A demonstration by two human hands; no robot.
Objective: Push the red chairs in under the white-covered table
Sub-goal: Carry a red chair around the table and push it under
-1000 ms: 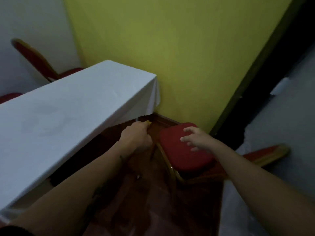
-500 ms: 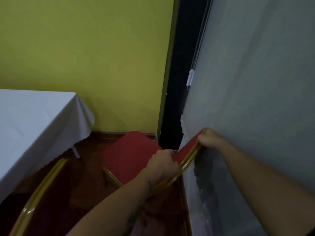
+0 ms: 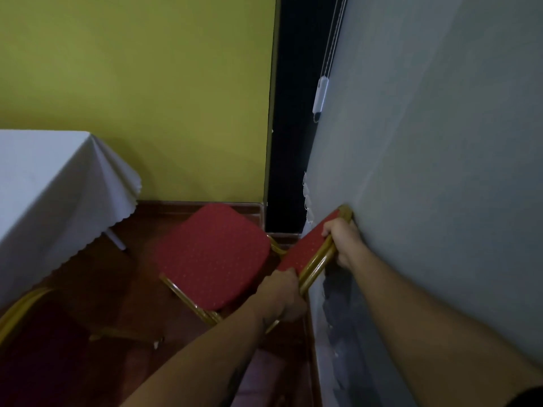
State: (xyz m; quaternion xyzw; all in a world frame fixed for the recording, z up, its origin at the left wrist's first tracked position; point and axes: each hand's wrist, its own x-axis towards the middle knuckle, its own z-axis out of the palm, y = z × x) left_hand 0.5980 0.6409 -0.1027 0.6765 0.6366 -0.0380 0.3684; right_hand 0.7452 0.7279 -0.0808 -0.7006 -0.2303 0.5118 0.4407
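since the earlier frame, both hands stay on the chair backrest and the view sits slightly closer; the chair position is nearly unchanged. at far left, the white-covered table (image 3: 44, 183) shows its draped corner and one leg. below it, a second chair's gold frame (image 3: 17, 309) curves in at the lower left edge. the red chair (image 3: 211, 254) stands on the wood floor (image 3: 132, 274) near the yellow wall (image 3: 132, 83), apart from the table, seat facing it. the left hand (image 3: 285, 295) has fingers clamped on the backrest's lower end. the right hand (image 3: 342, 239) has fingers wrapped over the upper end, against the grey wall (image 3: 440, 142).
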